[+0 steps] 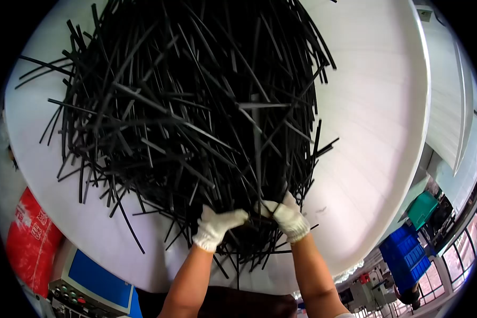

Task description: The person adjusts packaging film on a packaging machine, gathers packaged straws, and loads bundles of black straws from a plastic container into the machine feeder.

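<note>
One red sack (32, 241) sits at the lower left of the frame. Countless thin, mostly straight black strips (191, 114) lie crisscrossed from the upper left through the centre, on one round white tray (371, 122). At lower centre, two white-gloved hands, left (217, 227) then right (290, 218), touch them, fingers bent inward; whether either grips cannot be told.

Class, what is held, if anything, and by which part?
It cannot be told: the left hand and right hand are among black strips, any grip unclear.
</note>
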Tool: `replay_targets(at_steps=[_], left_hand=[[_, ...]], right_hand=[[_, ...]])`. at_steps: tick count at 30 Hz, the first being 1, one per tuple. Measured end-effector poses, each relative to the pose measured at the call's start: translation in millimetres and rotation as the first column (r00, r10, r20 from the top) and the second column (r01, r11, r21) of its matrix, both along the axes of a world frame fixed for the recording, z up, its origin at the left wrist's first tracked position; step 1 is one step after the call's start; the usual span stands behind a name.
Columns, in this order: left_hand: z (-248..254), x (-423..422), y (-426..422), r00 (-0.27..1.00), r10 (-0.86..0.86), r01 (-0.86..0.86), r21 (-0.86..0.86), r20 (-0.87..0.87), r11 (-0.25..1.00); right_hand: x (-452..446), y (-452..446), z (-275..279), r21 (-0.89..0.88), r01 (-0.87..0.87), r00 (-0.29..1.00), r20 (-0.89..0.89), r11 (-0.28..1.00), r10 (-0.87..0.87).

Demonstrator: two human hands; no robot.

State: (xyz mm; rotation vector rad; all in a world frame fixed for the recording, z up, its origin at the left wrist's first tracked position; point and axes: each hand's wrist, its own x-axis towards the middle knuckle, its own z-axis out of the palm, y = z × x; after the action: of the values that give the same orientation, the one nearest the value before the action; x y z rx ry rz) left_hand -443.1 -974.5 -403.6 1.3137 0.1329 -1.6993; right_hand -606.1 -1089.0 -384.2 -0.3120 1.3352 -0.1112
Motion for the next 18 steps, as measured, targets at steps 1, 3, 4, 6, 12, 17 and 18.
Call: replay_targets(at_steps=[1, 3, 4, 6, 12, 17, 18], left_hand=[[-11.1, 0.8, -4.5, 0.999, -0.007, 0.008, -0.035, 0.039, 0.999], [-4.9, 4.9, 0.2, 0.992, -0.102, 0.112, -0.14, 0.072, 0.984], [7.4, 5.0, -4.4, 0.949, -0.221, 0.267, -0.196, 0.225, 0.944], [3.8, -7.8, -4.4, 0.922, -0.122, 0.211, -0.213, 0.367, 0.954], [-5.2, -13.7, -8.6, 0.955, -0.222, 0.225, 0.007, 0.196, 0.974], [35.6, 15.3, -16.4, 0.973, -0.128, 0.169, -0.216, 0.193, 0.961], [43.2, 15.4, -12.7, 0.973, -0.095, 0.146, -0.243, 0.209, 0.959]], right_hand=[[-13.5, -2.1, -1.7, 0.082, 0.086, 0.995, 0.044, 0.993, -0.09], [-33.1, 15.3, -26.3, 0.014, 0.106, 0.985, 0.133, 0.994, -0.107], [-27.2, 10.1, -27.4, -0.018, 0.12, 0.977, 0.178, 0.993, -0.115], [-11.5, -0.6, -23.8, -0.09, -0.082, 0.993, 0.081, 0.993, 0.089], [8.3, 9.3, -11.3, -0.165, -0.15, 0.986, -0.098, 0.975, 0.135], [37.0, 23.6, 47.0, 0.066, -0.032, 0.974, -0.22, 0.997, 0.045], [32.4, 36.6, 46.7, -0.069, -0.094, 0.977, -0.196, 0.993, 0.079]])
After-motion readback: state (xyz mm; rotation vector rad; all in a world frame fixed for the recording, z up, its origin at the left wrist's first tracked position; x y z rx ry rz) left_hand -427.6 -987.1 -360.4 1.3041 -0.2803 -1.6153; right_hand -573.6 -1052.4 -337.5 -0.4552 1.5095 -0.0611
